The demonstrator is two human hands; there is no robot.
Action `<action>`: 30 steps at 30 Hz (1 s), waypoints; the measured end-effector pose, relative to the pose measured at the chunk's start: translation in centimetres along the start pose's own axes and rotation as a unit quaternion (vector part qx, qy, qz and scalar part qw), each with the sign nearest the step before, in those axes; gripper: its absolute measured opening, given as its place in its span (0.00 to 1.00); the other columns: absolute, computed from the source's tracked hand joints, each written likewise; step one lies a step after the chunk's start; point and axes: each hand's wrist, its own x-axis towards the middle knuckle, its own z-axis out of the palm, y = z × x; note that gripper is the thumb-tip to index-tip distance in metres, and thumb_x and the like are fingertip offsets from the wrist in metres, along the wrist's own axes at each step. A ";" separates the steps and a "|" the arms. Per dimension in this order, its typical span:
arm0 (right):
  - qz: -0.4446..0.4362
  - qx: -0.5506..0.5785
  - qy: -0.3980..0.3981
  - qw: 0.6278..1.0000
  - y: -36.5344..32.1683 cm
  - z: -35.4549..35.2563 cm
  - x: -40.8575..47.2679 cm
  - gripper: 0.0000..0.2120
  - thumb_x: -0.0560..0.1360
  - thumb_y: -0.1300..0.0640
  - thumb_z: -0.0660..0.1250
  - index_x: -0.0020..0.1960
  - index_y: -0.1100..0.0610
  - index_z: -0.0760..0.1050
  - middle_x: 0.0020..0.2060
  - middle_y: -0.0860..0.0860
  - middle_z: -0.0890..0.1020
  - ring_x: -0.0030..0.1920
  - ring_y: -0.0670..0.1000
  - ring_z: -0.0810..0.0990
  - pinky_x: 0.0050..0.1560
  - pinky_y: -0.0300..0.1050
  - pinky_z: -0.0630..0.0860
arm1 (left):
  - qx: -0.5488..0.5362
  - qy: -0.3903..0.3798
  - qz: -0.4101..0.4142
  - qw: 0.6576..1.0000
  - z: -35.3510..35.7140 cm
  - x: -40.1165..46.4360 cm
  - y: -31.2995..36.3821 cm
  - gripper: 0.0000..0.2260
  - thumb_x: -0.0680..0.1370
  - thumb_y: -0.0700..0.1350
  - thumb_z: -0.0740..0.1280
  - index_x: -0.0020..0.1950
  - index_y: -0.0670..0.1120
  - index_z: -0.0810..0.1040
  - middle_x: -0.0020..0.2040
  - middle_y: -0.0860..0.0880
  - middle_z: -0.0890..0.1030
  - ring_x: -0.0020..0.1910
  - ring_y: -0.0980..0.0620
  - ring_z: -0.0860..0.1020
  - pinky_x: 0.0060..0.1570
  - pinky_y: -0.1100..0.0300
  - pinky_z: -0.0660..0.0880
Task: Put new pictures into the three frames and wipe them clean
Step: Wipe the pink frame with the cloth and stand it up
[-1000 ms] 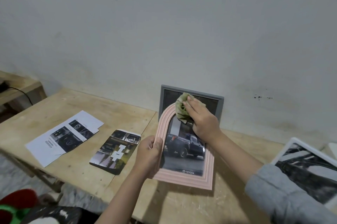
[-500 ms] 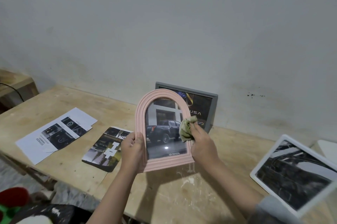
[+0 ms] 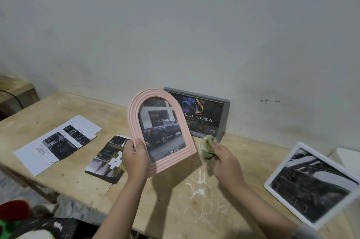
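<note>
My left hand [image 3: 135,158] grips the lower left edge of a pink arched frame [image 3: 134,114] and holds it upright above the table, tilted a little; a dark pickup truck picture shows in it. My right hand [image 3: 226,162] clutches a crumpled green cloth [image 3: 207,148] just right of the frame's lower corner, apart from the glass. A grey rectangular frame [image 3: 226,114] with a dark logo picture leans on the wall behind. A white frame [image 3: 272,177] with a greyish picture lies at the right.
On the wooden table [image 3: 185,199], left of my hands, lie a dark printed picture [image 3: 106,162] and white printed sheets [image 3: 56,143]. A white object [image 3: 348,159] shows at the far right edge. A lower wooden bench [image 3: 15,90] stands at the far left.
The cloth has come off the glass: my right hand went from the frame's top, down its right side, to beside its lower right corner. My left hand raised the frame more upright.
</note>
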 end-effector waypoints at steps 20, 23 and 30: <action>0.189 0.307 -0.077 0.930 -7.6 5.0 -6.0 0.19 0.76 0.63 0.61 0.65 0.50 0.75 0.58 0.43 0.80 0.58 0.41 0.77 0.65 0.37 0.69 | -0.125 -0.038 -0.107 0.986 2.8 -5.2 -0.7 0.08 0.81 0.44 0.57 0.41 0.47 0.68 0.39 0.44 0.72 0.38 0.47 0.72 0.41 0.50 0.72; 0.216 0.393 -0.148 0.882 -7.2 4.3 -6.8 0.16 0.75 0.63 0.63 0.59 0.49 0.79 0.52 0.47 0.84 0.54 0.46 0.81 0.61 0.47 0.75 | -0.135 -0.047 -0.106 0.984 2.4 -5.2 -1.1 0.08 0.81 0.42 0.57 0.43 0.44 0.68 0.38 0.44 0.70 0.37 0.49 0.69 0.38 0.53 0.68; 0.212 0.476 -0.235 0.821 -5.9 0.2 -3.0 0.14 0.72 0.72 0.64 0.50 0.57 0.79 0.45 0.57 0.84 0.41 0.52 0.83 0.45 0.47 0.80 | -0.121 -0.057 -0.107 0.985 1.7 -5.3 -1.8 0.10 0.80 0.47 0.60 0.40 0.47 0.69 0.38 0.45 0.71 0.38 0.49 0.70 0.39 0.51 0.68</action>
